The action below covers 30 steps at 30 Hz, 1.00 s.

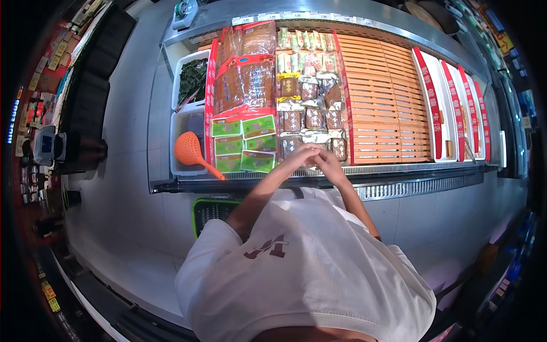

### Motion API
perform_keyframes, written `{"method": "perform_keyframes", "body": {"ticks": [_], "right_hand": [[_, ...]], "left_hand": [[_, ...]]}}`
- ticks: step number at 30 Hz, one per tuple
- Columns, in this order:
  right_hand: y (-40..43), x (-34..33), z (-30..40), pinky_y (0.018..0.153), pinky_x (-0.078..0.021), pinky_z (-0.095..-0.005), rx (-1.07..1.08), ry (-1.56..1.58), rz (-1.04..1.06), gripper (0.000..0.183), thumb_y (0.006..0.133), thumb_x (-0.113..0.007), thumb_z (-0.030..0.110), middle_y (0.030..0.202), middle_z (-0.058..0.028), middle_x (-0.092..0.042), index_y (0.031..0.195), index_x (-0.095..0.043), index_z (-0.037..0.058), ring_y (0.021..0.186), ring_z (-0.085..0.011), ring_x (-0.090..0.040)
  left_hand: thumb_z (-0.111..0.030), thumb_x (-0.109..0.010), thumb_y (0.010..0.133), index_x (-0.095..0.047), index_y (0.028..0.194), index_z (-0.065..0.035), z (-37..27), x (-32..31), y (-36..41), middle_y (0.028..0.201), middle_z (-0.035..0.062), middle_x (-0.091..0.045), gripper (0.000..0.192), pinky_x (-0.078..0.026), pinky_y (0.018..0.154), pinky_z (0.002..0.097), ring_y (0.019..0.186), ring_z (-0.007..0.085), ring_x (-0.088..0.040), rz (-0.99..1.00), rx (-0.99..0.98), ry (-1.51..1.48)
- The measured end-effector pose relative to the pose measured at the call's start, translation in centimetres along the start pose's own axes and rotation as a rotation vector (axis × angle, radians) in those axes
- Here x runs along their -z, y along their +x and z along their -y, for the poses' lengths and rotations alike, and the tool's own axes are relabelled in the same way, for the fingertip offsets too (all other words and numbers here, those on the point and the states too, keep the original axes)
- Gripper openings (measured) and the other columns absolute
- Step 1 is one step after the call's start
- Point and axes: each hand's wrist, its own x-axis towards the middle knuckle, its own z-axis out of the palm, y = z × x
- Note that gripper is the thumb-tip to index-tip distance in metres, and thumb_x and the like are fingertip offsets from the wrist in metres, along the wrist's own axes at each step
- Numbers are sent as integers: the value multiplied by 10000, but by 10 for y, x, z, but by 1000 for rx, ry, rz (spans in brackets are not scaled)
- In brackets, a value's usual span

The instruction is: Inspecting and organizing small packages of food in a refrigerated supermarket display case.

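My left hand [304, 155] and my right hand [328, 164] meet over the front row of dark vacuum-packed blocks [314, 118] in a chilled display case. Their fingers touch or overlap, and whether anything small is between them is hidden. Left of the hands lie several flat green packets [258, 127], in front of large clear packs of brown sheets [258, 87]. Behind the dark blocks are rows of small white-and-green wrapped packs [307, 40]. An orange perforated ladle [188, 148] rests across a white tub at the case's left end.
Wooden slats [386, 98] line the case right of the packs. White trays with red printed strips [427, 85] stand farther right. A white tub of dark leafy greens [175, 85] is at the left. A green-rimmed black basket [195, 216] is on the floor. Another person [81, 147] is at far left.
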Motion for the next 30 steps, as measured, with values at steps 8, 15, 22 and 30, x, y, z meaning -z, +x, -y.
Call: {"method": "perform_keyframes", "body": {"ticks": [8,15,22,30], "right_hand": [[-17,48,-30,717,-500,-317,-103,-157,-102,306,972,-558,278,871,-91,-687,1056,-649,-2,795,-187,-657],[-79,146,-85,626,-455,-473,29,-1045,-588,272,923,-563,260,741,-165,-634,773,-620,40,680,-381,-600],[-83,162,-91,625,-415,-454,118,-1003,-637,190,874,-552,186,680,-125,-567,721,-565,73,665,-353,-566],[-71,168,-87,627,-409,-427,179,-997,-636,89,795,-586,159,692,-89,-557,742,-583,88,661,-319,-553]], "left_hand": [[-377,-570,945,-580,1176,-57,21,25,29,1075,74,-642,394,-522,775,293,925,154,-653,-101,74,5],[-326,-641,908,-558,1201,-60,49,66,100,1163,93,-607,405,-451,871,322,1095,184,-570,-272,-46,195],[-254,-750,777,-420,1345,-46,3,60,194,1292,239,-484,690,-412,992,494,1195,416,-486,-583,-321,1005],[-344,-741,778,-350,1444,-75,-25,109,287,1438,247,-338,817,-346,1080,493,1320,399,-369,-682,-102,1365]]}}
